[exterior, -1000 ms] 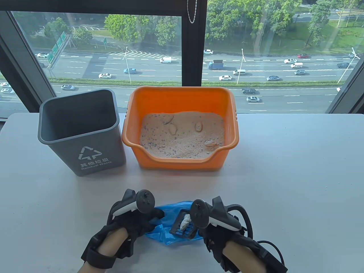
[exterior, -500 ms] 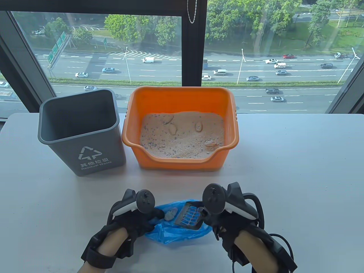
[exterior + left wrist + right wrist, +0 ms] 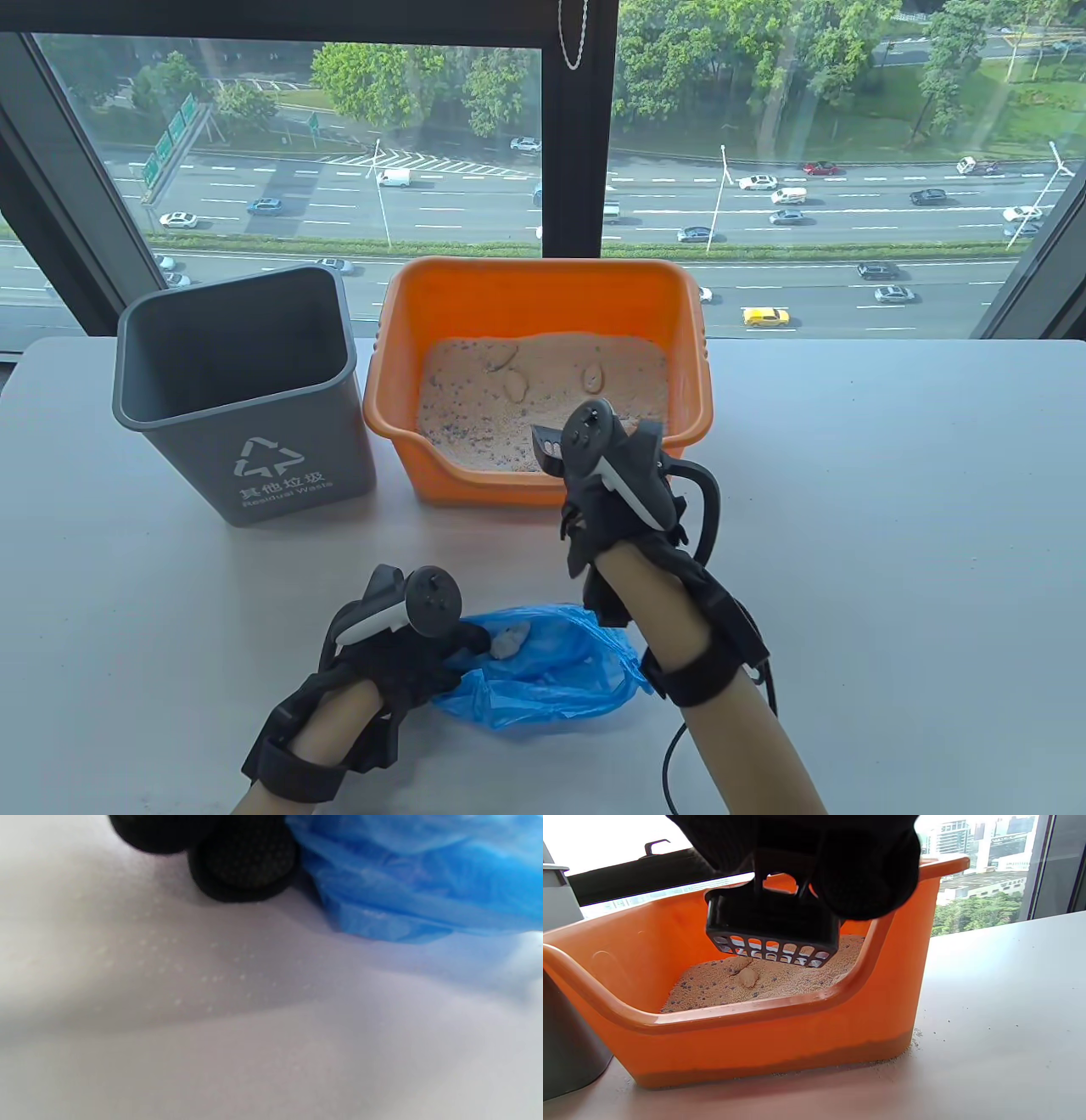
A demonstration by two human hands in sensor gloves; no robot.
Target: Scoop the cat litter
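Note:
My right hand (image 3: 598, 497) grips a black slotted scoop (image 3: 547, 443) over the front edge of the orange litter box (image 3: 543, 276). In the right wrist view the empty scoop (image 3: 772, 925) hangs just above the litter (image 3: 780, 982), near a clump (image 3: 747, 977). Other clumps (image 3: 593, 378) lie in the sand. My left hand (image 3: 462, 647) holds the edge of a blue plastic bag (image 3: 560, 675) on the table, with one pale clump (image 3: 509, 638) inside. In the left wrist view my fingertips (image 3: 246, 861) sit beside the bag (image 3: 424, 878).
A grey waste bin (image 3: 246, 399) stands upright to the left of the litter box and close to it; it also shows in the right wrist view (image 3: 560, 1035). A window runs behind the table. Litter grains are scattered around the box base (image 3: 916, 1035).
The clump slid off the scoop into the blue bag. My right hand then carried the empty scoop away from the bag to the litter box front. My left hand stayed put.

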